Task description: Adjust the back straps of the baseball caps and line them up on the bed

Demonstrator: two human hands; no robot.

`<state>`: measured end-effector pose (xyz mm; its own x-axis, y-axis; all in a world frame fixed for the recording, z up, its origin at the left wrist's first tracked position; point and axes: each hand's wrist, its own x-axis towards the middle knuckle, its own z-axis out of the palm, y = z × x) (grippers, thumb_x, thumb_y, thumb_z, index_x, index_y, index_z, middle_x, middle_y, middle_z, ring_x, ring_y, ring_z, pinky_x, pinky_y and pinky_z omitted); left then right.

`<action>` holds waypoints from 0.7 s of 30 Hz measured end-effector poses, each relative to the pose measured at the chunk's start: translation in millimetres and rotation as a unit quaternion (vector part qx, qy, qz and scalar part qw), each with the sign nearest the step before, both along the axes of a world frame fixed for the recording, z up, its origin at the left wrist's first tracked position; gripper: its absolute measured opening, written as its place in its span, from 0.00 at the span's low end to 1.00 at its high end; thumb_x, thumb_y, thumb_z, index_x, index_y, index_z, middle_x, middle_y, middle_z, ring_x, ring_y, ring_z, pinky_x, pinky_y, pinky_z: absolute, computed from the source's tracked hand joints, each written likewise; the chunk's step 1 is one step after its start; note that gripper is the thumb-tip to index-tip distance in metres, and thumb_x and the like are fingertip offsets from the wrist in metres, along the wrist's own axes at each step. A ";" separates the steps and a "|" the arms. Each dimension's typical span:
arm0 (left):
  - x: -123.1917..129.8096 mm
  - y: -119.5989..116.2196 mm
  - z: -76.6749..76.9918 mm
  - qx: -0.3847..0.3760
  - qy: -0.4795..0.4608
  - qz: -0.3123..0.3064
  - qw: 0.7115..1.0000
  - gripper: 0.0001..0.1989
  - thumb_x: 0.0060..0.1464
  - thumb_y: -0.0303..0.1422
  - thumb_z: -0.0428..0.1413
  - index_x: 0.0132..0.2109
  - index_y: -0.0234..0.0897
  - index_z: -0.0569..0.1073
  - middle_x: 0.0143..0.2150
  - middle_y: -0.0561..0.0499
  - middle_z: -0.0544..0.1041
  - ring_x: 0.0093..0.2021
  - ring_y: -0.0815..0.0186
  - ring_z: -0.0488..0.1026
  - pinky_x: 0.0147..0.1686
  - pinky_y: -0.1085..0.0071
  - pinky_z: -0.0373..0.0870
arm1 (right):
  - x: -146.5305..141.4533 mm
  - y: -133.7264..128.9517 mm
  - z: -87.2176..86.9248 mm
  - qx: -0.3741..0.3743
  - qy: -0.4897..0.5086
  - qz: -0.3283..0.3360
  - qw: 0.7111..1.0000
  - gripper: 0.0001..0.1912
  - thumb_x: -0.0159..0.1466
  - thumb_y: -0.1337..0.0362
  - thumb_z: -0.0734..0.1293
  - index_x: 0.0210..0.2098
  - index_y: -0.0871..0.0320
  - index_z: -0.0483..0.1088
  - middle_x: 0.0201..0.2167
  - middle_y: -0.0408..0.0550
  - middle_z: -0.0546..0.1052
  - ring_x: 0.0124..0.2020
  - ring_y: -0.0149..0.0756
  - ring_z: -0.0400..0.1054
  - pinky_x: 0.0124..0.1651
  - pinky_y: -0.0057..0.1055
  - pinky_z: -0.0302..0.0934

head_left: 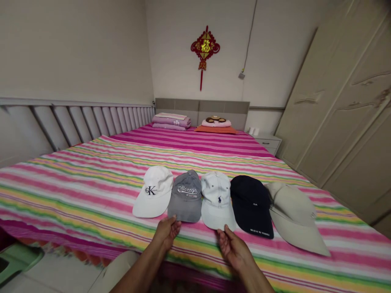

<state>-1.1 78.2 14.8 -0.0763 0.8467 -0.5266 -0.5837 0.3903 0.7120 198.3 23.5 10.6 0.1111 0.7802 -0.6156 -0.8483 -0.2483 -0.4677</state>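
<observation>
Five caps lie side by side on the striped bedspread: a white CK cap [159, 185], a grey cap [185, 203], a pale cap with a small dark logo [216, 203], a black cap [252, 203] and a beige cap [295, 213]. My left hand [167, 232] is at the front edge of the grey cap's brim, its fingers curled and thumb and fingertips closed on the edge. With thumb and finger pinched, my right hand [232, 247] holds the front edge of the pale cap's brim. All the brims point toward me.
Folded purple bedding [171, 122] and an orange cushion [216, 130] lie near the headboard [224, 110]. A railing [91, 120] runs along the left, with a green stool [23, 260] below. Nightstand [267, 142] and wardrobe [332, 110] stand at right. Something beige [119, 270] shows beside my left forearm.
</observation>
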 end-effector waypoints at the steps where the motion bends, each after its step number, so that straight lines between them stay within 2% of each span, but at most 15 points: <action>1: -0.5 0.3 -0.3 0.002 0.003 -0.002 1.000 0.08 0.49 0.21 0.52 0.25 0.33 0.63 0.13 0.54 0.69 0.14 0.72 0.68 0.15 0.80 0.64 | 0.3 -0.3 -1.4 0.002 0.002 -0.003 1.000 0.07 0.61 0.72 0.60 0.26 0.62 0.61 0.15 0.46 0.73 0.14 0.26 0.67 0.18 0.17 0.64; 10: -2.8 6.9 -5.0 0.005 0.023 -0.018 1.000 0.08 0.49 0.21 0.52 0.25 0.33 0.62 0.13 0.54 0.68 0.14 0.72 0.68 0.15 0.80 0.65 | -0.2 -1.5 -9.0 0.015 -0.004 -0.023 1.000 0.06 0.58 0.73 0.63 0.27 0.61 0.61 0.17 0.45 0.74 0.16 0.26 0.68 0.20 0.17 0.65; 15: -6.7 -4.9 -5.0 0.013 0.027 -0.037 0.999 0.06 0.48 0.23 0.53 0.27 0.33 0.64 0.19 0.49 0.73 0.17 0.72 0.70 0.18 0.78 0.66 | -0.7 -8.2 -10.3 0.034 -0.032 -0.008 0.999 0.05 0.56 0.72 0.65 0.28 0.61 0.62 0.17 0.45 0.74 0.18 0.27 0.69 0.22 0.19 0.65; 17: -7.4 -16.0 -13.0 0.024 0.039 -0.054 0.997 0.05 0.47 0.26 0.55 0.28 0.33 0.65 0.22 0.48 0.75 0.17 0.71 0.70 0.18 0.77 0.66 | -3.3 -16.0 -16.0 0.049 -0.049 0.007 0.998 0.08 0.53 0.70 0.69 0.28 0.61 0.63 0.18 0.44 0.74 0.18 0.26 0.69 0.23 0.20 0.64; 19: -6.2 -29.4 -30.0 0.047 0.066 -0.086 0.993 0.07 0.45 0.31 0.57 0.30 0.35 0.66 0.22 0.51 0.74 0.17 0.71 0.68 0.18 0.76 0.64 | -8.4 -26.0 -25.6 0.068 -0.083 0.051 0.993 0.12 0.48 0.65 0.72 0.26 0.60 0.64 0.17 0.42 0.73 0.16 0.25 0.67 0.21 0.20 0.62; 21: -2.9 -42.6 -53.7 0.058 0.105 -0.144 0.982 0.08 0.43 0.36 0.58 0.29 0.38 0.67 0.19 0.53 0.72 0.16 0.71 0.66 0.16 0.76 0.61 | -15.3 -36.5 -36.5 0.096 -0.180 0.153 0.967 0.14 0.48 0.59 0.71 0.24 0.60 0.64 0.14 0.39 0.71 0.14 0.24 0.64 0.18 0.20 0.58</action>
